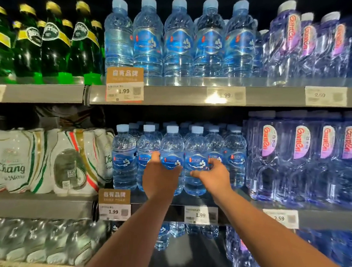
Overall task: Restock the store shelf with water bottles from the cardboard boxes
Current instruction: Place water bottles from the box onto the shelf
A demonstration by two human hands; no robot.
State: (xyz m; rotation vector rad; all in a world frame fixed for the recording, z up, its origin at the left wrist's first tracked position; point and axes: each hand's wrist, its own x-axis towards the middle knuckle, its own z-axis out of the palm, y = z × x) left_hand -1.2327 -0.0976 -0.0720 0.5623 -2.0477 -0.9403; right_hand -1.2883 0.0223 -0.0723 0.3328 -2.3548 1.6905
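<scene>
Head view: left hand [159, 179] grips a water bottle [171, 147] on the middle shelf [40, 207], right hand [213, 177] curls round the neighbouring bottle [197, 149]. Next, likely: seat both, release.

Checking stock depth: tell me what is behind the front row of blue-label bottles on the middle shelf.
More pale-capped bottles; only caps and shoulders show. The front row covers the rest.
</scene>
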